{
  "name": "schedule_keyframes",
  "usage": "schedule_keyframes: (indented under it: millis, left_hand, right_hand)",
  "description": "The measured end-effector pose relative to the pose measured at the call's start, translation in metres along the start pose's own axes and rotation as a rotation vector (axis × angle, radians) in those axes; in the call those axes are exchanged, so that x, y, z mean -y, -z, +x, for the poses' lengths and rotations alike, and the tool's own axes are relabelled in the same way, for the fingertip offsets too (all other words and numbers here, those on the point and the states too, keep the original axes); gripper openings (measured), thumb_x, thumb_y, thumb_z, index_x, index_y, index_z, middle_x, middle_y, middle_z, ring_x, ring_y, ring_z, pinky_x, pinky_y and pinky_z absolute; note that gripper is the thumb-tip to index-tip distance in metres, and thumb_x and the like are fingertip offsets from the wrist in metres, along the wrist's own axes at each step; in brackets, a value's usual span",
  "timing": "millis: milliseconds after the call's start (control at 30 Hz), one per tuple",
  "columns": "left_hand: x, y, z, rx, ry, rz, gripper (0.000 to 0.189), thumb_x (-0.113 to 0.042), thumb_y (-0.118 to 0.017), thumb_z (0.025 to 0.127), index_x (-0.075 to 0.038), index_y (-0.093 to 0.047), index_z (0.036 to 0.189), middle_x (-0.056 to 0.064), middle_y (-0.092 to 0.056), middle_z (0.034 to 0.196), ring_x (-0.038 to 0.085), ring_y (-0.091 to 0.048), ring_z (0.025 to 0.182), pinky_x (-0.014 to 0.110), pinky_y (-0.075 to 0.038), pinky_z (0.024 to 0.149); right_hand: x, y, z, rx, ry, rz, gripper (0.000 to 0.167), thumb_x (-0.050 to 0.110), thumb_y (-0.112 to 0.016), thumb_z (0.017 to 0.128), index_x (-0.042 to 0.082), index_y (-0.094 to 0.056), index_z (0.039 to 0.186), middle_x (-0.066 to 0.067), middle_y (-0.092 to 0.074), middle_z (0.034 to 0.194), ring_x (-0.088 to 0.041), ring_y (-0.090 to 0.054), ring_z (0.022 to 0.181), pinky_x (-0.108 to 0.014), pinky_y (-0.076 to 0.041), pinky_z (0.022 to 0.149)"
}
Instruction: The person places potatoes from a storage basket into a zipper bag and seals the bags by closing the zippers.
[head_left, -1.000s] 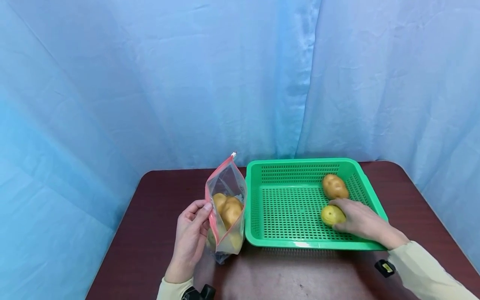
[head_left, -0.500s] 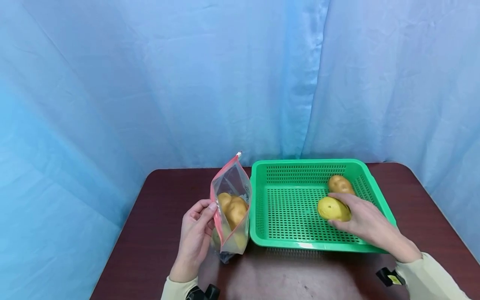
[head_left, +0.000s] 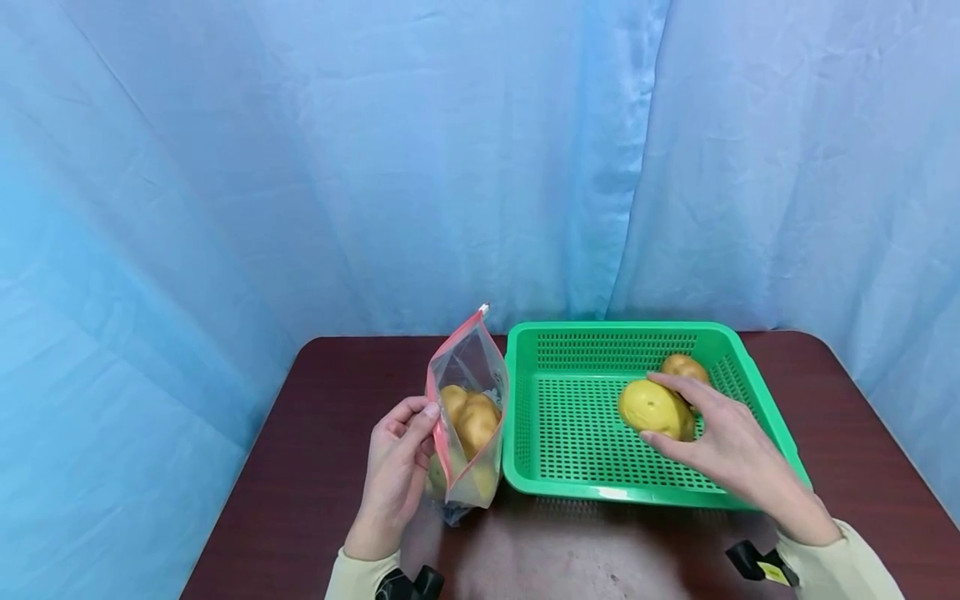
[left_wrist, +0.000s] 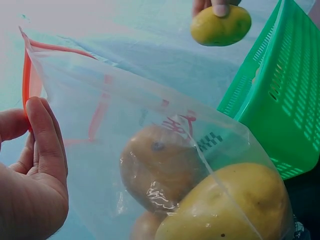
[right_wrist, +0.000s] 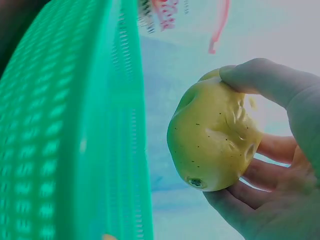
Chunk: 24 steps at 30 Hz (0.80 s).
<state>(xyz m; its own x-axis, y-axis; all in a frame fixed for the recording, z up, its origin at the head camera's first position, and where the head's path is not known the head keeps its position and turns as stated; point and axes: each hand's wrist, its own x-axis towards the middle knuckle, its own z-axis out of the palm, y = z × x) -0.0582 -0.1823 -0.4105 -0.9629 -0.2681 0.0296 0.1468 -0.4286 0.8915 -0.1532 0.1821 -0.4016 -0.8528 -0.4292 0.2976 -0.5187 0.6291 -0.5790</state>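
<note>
Yellow potato [head_left: 645, 406] has moved left, long axis sideways, gripped wide by right hand [head_left: 723, 429]; left hand [head_left: 397, 467] pinches the bag [head_left: 467, 360].

Shows nothing readable: blurred red lettering [right_wrist: 167, 12] and dark print [right_wrist: 146, 15] on the clear bag [left_wrist: 120, 100], at twelve o'clock (right wrist view); tiny yellow label [head_left: 772, 572] on the black wrist device [head_left: 746, 560], at four o'clock (head view).

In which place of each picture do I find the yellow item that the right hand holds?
Head: item, right of centre, below the middle.
Left wrist: item, near the top, right of centre.
Right wrist: item, right of centre.
Shared landmark: basket, right in head and left wrist, left in right wrist.
</note>
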Motion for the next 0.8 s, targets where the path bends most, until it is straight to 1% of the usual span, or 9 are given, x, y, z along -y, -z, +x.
schedule_keyframes:
  millis: [200, 333, 433, 533, 633, 800]
  left_hand:
    - [0.001, 0.001, 0.001, 0.005, -0.009, -0.006, 0.007, -0.004, -0.064, 0.102, -0.008, -0.069, 0.098, -0.001, -0.066, 0.079, 0.007, -0.065, 0.069, 0.019, -0.056, 0.064]
    - [0.001, 0.002, 0.001, 0.004, -0.009, -0.005, 0.007, -0.004, -0.064, 0.102, -0.008, -0.069, 0.098, -0.001, -0.066, 0.079, 0.007, -0.065, 0.069, 0.019, -0.056, 0.064]
    - [0.0, 0.002, 0.002, 0.004, -0.013, -0.004, 0.007, -0.004, -0.064, 0.102, -0.008, -0.069, 0.098, -0.001, -0.066, 0.079, 0.007, -0.064, 0.069, 0.019, -0.055, 0.063]
    - [0.0, 0.003, 0.002, -0.004, -0.028, 0.006, 0.008, -0.004, -0.064, 0.101, -0.008, -0.069, 0.096, 0.0, -0.066, 0.079, 0.007, -0.063, 0.067, 0.018, -0.055, 0.061]
    - [-0.001, 0.004, 0.004, -0.022, -0.05, 0.049, 0.009, -0.004, -0.065, 0.101, -0.008, -0.07, 0.094, 0.001, -0.066, 0.078, 0.008, -0.062, 0.065, 0.019, -0.054, 0.059]
    - [-0.004, 0.006, 0.006, -0.04, -0.08, 0.115, 0.01, -0.005, -0.066, 0.101, -0.007, -0.072, 0.093, 0.002, -0.067, 0.079, 0.008, -0.062, 0.066, 0.02, -0.055, 0.061]
  right_hand:
    - [0.019, -0.002, 0.007, -0.059, 0.05, 0.023, 0.071, 0.024, -0.092, 0.078, 0.012, -0.061, 0.141, -0.013, -0.067, 0.127, -0.026, -0.065, 0.095, -0.031, -0.054, 0.064]
    - [0.032, -0.005, 0.012, -0.084, 0.066, 0.037, 0.071, 0.025, -0.093, 0.078, 0.014, -0.062, 0.141, -0.009, -0.068, 0.126, -0.025, -0.063, 0.1, -0.04, -0.054, 0.069]
    - [0.041, -0.007, 0.016, -0.098, 0.077, 0.058, 0.071, 0.025, -0.092, 0.078, 0.016, -0.061, 0.142, -0.006, -0.068, 0.127, -0.022, -0.061, 0.103, -0.044, -0.052, 0.073]
    - [0.05, -0.009, 0.02, -0.1, 0.08, 0.093, 0.071, 0.024, -0.091, 0.08, 0.019, -0.06, 0.143, -0.003, -0.067, 0.131, -0.018, -0.06, 0.106, -0.041, -0.053, 0.076]
    - [0.058, -0.011, 0.025, -0.104, 0.092, 0.133, 0.07, 0.022, -0.091, 0.081, 0.02, -0.06, 0.144, -0.001, -0.066, 0.133, -0.012, -0.06, 0.109, -0.035, -0.055, 0.079]
    - [0.074, -0.016, 0.034, -0.109, 0.116, 0.208, 0.07, 0.02, -0.091, 0.081, 0.021, -0.06, 0.144, 0.001, -0.065, 0.134, -0.012, -0.063, 0.112, -0.026, -0.056, 0.085]
